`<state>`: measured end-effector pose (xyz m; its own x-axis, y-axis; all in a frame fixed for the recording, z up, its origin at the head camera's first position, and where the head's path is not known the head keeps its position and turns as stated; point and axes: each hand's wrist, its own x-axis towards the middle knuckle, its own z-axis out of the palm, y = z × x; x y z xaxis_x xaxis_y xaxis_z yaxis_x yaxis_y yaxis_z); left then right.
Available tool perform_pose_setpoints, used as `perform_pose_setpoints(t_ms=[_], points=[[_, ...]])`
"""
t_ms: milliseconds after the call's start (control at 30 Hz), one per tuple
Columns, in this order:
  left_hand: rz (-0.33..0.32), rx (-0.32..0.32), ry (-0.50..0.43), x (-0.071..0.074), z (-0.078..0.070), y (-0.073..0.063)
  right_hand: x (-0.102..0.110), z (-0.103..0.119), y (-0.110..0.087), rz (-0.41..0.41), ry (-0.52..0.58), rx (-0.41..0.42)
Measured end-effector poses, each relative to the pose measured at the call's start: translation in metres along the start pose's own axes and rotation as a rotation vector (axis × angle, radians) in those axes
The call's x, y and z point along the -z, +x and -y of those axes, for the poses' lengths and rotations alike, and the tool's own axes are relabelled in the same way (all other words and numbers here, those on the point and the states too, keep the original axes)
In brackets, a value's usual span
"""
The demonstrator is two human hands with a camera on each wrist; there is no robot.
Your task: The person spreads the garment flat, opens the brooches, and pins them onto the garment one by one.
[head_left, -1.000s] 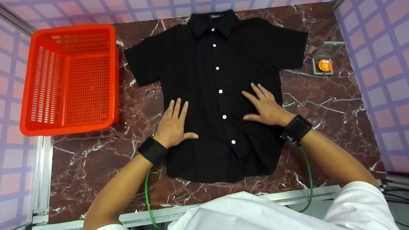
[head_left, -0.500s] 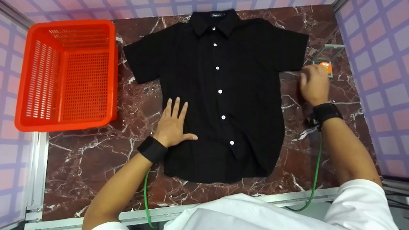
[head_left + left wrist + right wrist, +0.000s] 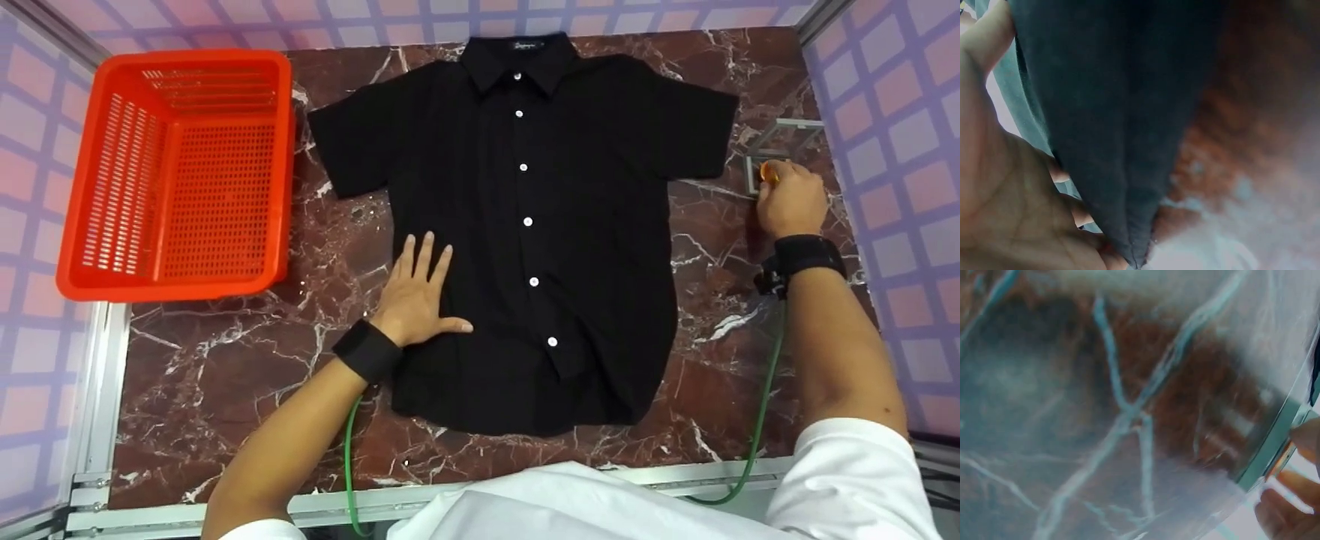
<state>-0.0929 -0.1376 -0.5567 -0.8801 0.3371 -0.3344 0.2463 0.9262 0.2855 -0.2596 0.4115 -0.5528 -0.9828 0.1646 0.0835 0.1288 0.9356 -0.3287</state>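
A black short-sleeved shirt (image 3: 585,225) with white buttons lies front up, collar at the far side, one front edge creased near the hem. My left hand (image 3: 416,296) rests flat on its left side, fingers straight and thumb spread; the left wrist view shows the palm (image 3: 1010,191) beside the dark cloth (image 3: 1112,112). My right hand (image 3: 795,199) is at a small clear-lidded box (image 3: 752,180), lid raised. Its fingers pinch an orange round disc (image 3: 768,173), now tilted and partly hidden by the hand. The right wrist view shows fingertips (image 3: 1278,512) at the box's edge (image 3: 1269,444).
A red plastic basket (image 3: 283,225) with slotted walls stands at the left of the dark red marbled table (image 3: 247,390). Checked panels (image 3: 892,150) rise at the back and sides. Green cables (image 3: 769,390) run from both wristbands to the front edge.
My right hand has left the shirt's right side, moved right to the small box, and pinched the orange disc, which has tipped. My left hand stays in place on the shirt.
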Motion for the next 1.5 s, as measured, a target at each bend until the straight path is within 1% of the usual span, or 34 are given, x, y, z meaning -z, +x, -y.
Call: perform_pose_setpoints(t_ms=[133, 233, 300, 467, 567, 633, 800, 900, 1000, 1167, 1267, 1333, 1400, 1500], points=[[0.0, -0.001, 0.006, 0.0, -0.001, 0.001, 0.003, -0.005, 0.0, 0.006, -0.002, 0.025], [0.003, -0.006, 0.007, 0.0, -0.001, 0.001, 0.002, -0.008, 0.0, -0.009, -0.028, 0.061], [0.008, -0.006, 0.007, 0.0, -0.001, 0.001, 0.0, -0.01, -0.001, -0.054, -0.047, 0.096], [0.017, 0.002, 0.023, -0.001, 0.0, 0.001, -0.008, -0.012, -0.002, -0.229, -0.072, 0.206], [0.012, 0.001, 0.018, -0.001, 0.0, 0.001, -0.011, -0.011, -0.002, -0.284, -0.069, 0.232], [0.008, 0.0, 0.012, -0.002, 0.0, 0.001, -0.011, -0.01, -0.002, -0.286, -0.073, 0.22], [0.015, 0.014, 0.015, -0.002, 0.001, 0.0, -0.013, -0.009, -0.001, -0.244, -0.063, 0.168], [0.017, 0.016, 0.008, -0.001, 0.0, 0.0, -0.013, -0.01, 0.0, -0.244, -0.021, 0.133], [0.019, 0.012, -0.004, 0.001, -0.001, 0.001, -0.011, -0.011, 0.001, -0.265, 0.038, 0.107], [0.022, 0.012, -0.012, 0.003, -0.002, 0.002, -0.005, -0.01, 0.001, -0.279, 0.122, 0.088], [0.021, 0.012, -0.015, 0.004, -0.002, 0.002, -0.002, -0.007, 0.001, -0.281, 0.155, 0.103], [0.028, 0.018, -0.008, 0.006, -0.003, 0.002, -0.002, -0.003, 0.001, -0.287, 0.167, 0.136], [0.044, 0.031, -0.003, 0.009, -0.006, 0.003, 0.0, 0.004, 0.001, -0.3, 0.176, 0.169], [0.068, 0.059, 0.012, 0.015, -0.01, 0.009, 0.003, 0.017, 0.003, -0.327, 0.185, 0.208]])
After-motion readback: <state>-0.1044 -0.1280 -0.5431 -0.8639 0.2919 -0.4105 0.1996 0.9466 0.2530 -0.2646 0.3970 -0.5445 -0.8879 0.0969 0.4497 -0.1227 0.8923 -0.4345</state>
